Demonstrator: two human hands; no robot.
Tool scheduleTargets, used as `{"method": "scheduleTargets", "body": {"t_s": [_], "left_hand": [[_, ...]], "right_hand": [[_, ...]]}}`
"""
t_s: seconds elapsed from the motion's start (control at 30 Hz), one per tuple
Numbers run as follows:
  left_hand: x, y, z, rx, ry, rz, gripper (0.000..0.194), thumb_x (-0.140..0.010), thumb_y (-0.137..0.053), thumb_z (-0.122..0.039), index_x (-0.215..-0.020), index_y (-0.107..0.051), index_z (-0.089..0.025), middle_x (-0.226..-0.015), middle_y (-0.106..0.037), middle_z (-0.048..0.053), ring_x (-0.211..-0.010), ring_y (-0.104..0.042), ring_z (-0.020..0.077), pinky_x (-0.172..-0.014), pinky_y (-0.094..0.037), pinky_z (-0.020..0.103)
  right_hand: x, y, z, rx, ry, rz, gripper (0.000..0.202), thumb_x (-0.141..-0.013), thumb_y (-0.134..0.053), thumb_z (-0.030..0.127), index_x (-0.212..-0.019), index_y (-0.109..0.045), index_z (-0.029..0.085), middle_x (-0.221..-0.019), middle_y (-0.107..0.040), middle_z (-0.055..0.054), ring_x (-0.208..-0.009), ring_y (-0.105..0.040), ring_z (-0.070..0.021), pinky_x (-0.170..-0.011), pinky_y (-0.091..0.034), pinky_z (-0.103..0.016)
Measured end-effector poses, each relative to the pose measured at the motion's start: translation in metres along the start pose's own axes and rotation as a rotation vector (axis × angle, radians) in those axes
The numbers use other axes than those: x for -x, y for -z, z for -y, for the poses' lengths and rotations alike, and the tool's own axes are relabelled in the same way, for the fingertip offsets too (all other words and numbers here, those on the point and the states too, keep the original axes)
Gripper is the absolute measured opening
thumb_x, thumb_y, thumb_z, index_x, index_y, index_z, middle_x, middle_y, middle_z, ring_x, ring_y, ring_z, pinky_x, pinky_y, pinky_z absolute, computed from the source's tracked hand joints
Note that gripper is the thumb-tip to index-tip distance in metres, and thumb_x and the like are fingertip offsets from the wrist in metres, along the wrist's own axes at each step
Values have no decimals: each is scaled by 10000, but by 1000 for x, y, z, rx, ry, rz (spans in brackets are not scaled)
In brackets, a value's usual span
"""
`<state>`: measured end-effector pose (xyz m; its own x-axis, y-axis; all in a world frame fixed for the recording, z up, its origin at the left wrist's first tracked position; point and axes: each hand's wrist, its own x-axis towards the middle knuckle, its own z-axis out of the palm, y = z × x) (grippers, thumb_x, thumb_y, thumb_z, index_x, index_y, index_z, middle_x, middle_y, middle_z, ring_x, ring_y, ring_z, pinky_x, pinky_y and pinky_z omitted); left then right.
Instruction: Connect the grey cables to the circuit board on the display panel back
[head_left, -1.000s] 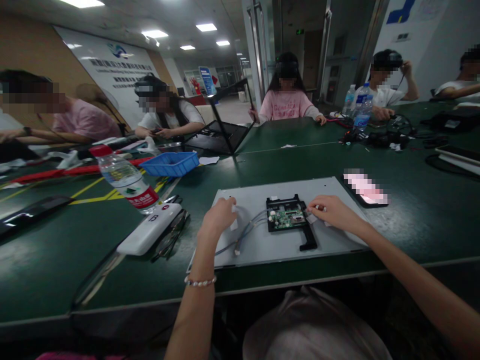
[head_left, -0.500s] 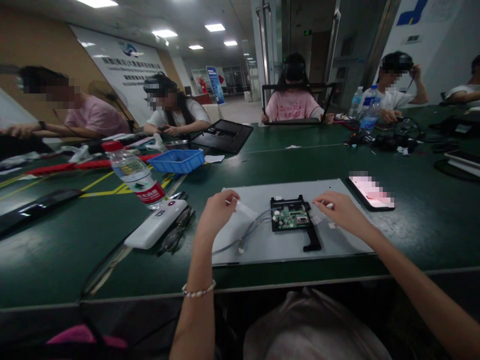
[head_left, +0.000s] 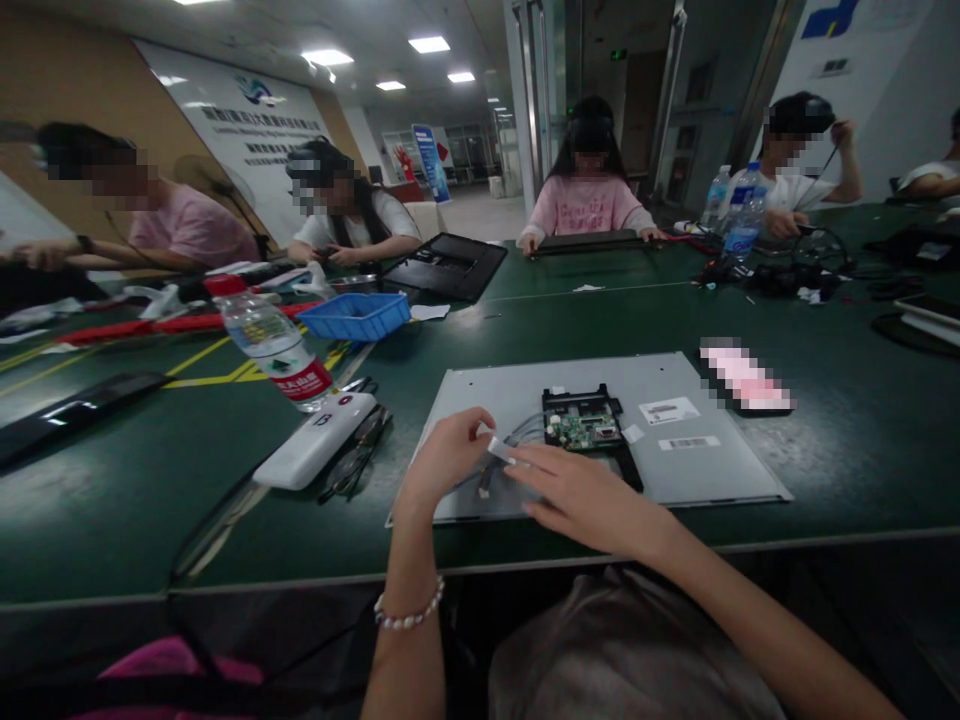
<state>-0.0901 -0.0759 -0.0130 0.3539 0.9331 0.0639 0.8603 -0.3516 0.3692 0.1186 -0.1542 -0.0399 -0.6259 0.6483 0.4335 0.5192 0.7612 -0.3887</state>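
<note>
Between the fingertips of my left hand (head_left: 446, 455) a small white strip (head_left: 500, 450) is pinched. My right hand (head_left: 589, 498) reaches across from the right, fingers stretched out, fingertips beside the strip's right end; whether they touch it cannot be told. Both hands are over the left part of a flat grey metal panel (head_left: 724, 470). A green circuit board (head_left: 585, 430) sits in a black bracket (head_left: 611, 400) on the panel, its lower part partly hidden by my right hand. Grey cables (head_left: 525, 428) run left from the board, passing behind my hands.
Left of the panel are a white power bank (head_left: 307, 450), glasses (head_left: 356, 460), a water bottle (head_left: 274, 345) and a blue tray (head_left: 356, 318). A phone (head_left: 746, 378) lies to the right. Several people sit around the green table (head_left: 525, 330).
My right hand has moved left across the bracket to my left hand, its fingers now extended, uncovering labels on the panel. Across the table, a person has lowered a black frame flat.
</note>
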Motion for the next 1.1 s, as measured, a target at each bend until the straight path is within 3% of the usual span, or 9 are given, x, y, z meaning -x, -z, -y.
{"method": "scheduleTargets", "body": {"t_s": [0.07,0.17,0.27,0.37,0.47,0.67,0.87,1.1], "left_hand": [[1,-3,1,-1,19,-12,278,-805,-475,-257,-1023,-634,-192,-794,-621,19,-734,-584,171,-720,-449,275],[8,-4,-5,27,32,-99,392,-806,-506,-260,-1187,-561,-179,-1090,-611,75,-900,-608,189,-833,-470,306],[24,-5,-21,-55,50,-343,401,-839,-499,-246,-1233,-521,-180,-1243,-528,100,-1095,-547,229,-960,-427,365],[42,-11,-42,-192,79,-523,248,-880,-458,-219,-1083,-599,-197,-1133,-560,93,-1072,-535,251,-957,-422,397],[51,-24,-54,-285,64,-463,187,-885,-449,-193,-919,-633,-200,-1002,-591,81,-963,-552,253,-889,-448,397],[43,-46,-49,-244,64,-360,178,-880,-463,-188,-933,-632,-198,-1021,-617,79,-953,-558,250,-859,-463,389],[41,-52,-40,-202,27,-346,181,-870,-462,-149,-984,-594,-198,-1059,-620,79,-980,-566,243,-863,-455,373],[46,-50,-52,-301,79,-231,177,-919,-410,-155,-1040,-537,-183,-987,-645,70,-921,-614,222,-804,-449,323]], "right_hand": [[-2,-10,3,20,31,27,424,-912,-509,264,-1318,-477,145,-1395,-481,-150,-1326,-400,-248,-1083,-370,-415],[-2,-20,4,32,21,22,388,-908,-523,280,-1275,-503,155,-1338,-528,-152,-1302,-429,-263,-1053,-401,-428],[1,-23,4,22,-8,11,343,-911,-524,283,-1235,-528,172,-1290,-557,-142,-1238,-491,-263,-1012,-439,-427],[4,-24,6,-1,-27,-2,317,-912,-520,270,-1216,-542,185,-1269,-570,-124,-1195,-524,-255,-997,-454,-421],[7,-23,7,-40,-42,-29,319,-916,-513,259,-1227,-540,193,-1262,-583,-106,-1199,-522,-240,-1021,-441,-411],[10,-24,8,-33,-86,-87,310,-925,-490,272,-1204,-565,162,-1269,-594,-115,-1238,-491,-234,-1089,-376,-419],[10,-25,9,-21,-108,-73,279,-923,-487,248,-1170,-588,165,-1226,-626,-100,-1150,-560,-230,-1053,-410,-411],[11,-24,7,5,-98,-62,222,-932,-466,225,-1084,-616,165,-1103,-679,-86,-1054,-608,-207,-1027,-421,-387]]}}
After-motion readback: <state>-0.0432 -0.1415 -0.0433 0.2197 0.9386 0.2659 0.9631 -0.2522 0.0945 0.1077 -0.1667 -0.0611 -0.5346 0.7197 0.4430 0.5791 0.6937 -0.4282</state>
